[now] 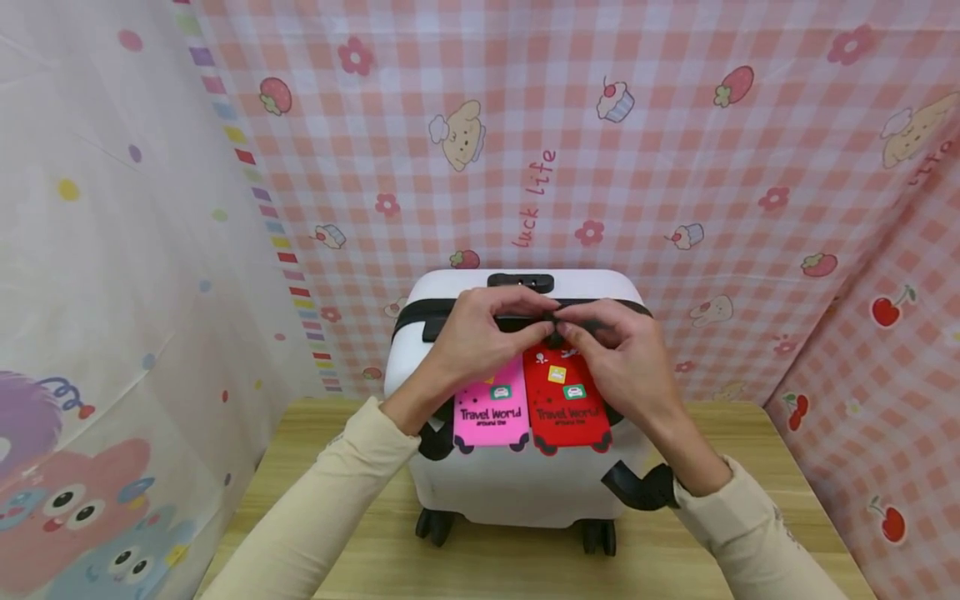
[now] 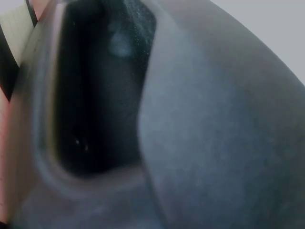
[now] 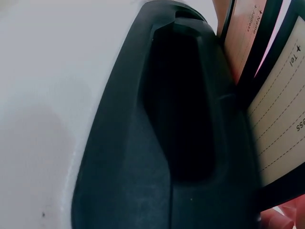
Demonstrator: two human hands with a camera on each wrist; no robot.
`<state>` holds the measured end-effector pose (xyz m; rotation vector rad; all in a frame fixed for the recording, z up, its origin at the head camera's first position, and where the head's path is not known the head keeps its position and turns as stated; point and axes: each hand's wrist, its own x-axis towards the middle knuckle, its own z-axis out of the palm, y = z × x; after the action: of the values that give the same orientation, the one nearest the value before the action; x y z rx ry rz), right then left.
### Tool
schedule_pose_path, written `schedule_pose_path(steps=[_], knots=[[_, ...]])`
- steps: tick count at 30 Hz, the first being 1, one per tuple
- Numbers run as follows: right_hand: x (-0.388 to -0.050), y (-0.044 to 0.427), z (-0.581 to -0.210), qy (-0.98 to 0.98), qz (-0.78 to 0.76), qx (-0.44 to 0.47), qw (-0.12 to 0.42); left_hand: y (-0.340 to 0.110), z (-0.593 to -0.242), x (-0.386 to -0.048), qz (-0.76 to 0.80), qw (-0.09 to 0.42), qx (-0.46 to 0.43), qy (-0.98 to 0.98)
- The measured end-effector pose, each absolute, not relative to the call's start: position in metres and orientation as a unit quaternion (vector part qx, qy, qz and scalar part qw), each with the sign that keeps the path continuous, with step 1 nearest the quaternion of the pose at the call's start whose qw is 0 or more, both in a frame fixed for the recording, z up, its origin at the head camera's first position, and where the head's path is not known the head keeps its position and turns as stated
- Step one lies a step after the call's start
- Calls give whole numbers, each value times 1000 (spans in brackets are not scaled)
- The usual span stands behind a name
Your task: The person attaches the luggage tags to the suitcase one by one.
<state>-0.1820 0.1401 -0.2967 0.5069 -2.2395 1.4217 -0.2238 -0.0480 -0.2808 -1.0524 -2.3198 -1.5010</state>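
Note:
A white suitcase (image 1: 517, 492) stands upright on the table, with a pink luggage tag (image 1: 491, 427) and a red luggage tag (image 1: 572, 427) hanging side by side at its front. Thumb and fingertips of my left hand (image 1: 483, 329) pinch the small black strap (image 1: 553, 323) above the red tag. From the other side my right hand (image 1: 626, 350) pinches the same strap, fingertips nearly meeting. How the strap runs between them is hidden. Close up in the right wrist view are the black handle (image 3: 128, 167) and a tag's lined paper side (image 3: 281, 109).
Wood-grain table (image 1: 480, 567) lies under the suitcase's black wheels (image 1: 598, 536). A combination lock (image 1: 521, 283) sits on the suitcase top. Pink checked cloth (image 1: 525, 125) hangs behind, white patterned cloth (image 1: 112, 250) at left. A black wrist band (image 1: 641, 487) circles the right sleeve.

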Motion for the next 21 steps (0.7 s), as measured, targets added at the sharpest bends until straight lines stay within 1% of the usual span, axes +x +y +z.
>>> schedule_pose_path(steps=[4,11,16,21], knots=[[-183,142,-298,-805,506,202,234,-47,-281,-224,-497,99,-356,-785],[-184,143,-299,-800,506,221,234,-47,-282,-224,-484,116,-352,-793],[-183,143,-301,-797,490,236,263,-47,-281,-223,-473,118,-344,-803],[-184,143,-304,-785,493,245,284,-46,-279,-224,-454,107,-337,-818]])
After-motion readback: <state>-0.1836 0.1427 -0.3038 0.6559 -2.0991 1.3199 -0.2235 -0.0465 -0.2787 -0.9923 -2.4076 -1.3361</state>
